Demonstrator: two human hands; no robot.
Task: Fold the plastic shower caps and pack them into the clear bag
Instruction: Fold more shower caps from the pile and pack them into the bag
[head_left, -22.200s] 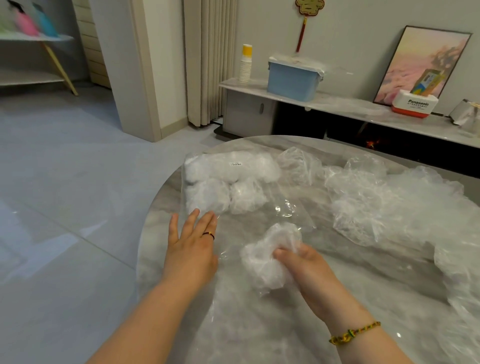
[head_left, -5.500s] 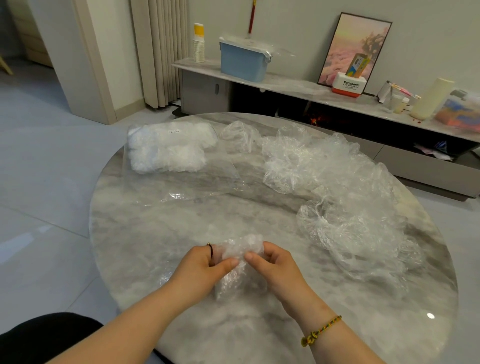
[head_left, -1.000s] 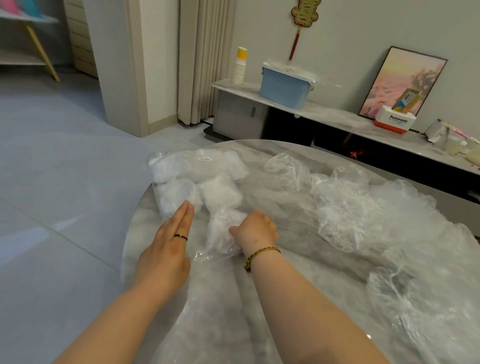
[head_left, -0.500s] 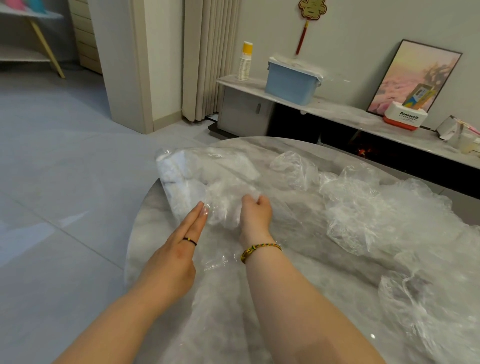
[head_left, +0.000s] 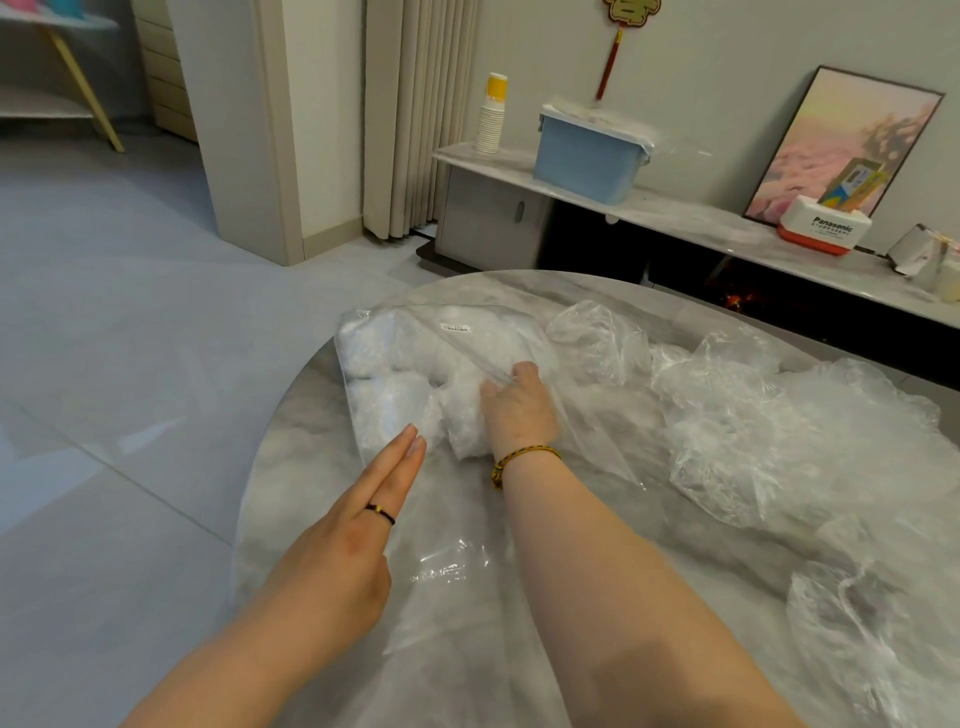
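Right hand pushed deeper into clear bag; mouth faces person.

2 hands, 1 clear bag, 1 table, 1 blue bin.

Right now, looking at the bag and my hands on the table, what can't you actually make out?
Head view only.
1. Fingertips of the right hand: buried among the folded caps inside the clear bag, so grip or push is unclear.
2. Number of folded caps: they merge into one white mass behind the film.
3. The bag's label: print too small.
4. The loose caps: pile cut off by the right edge.
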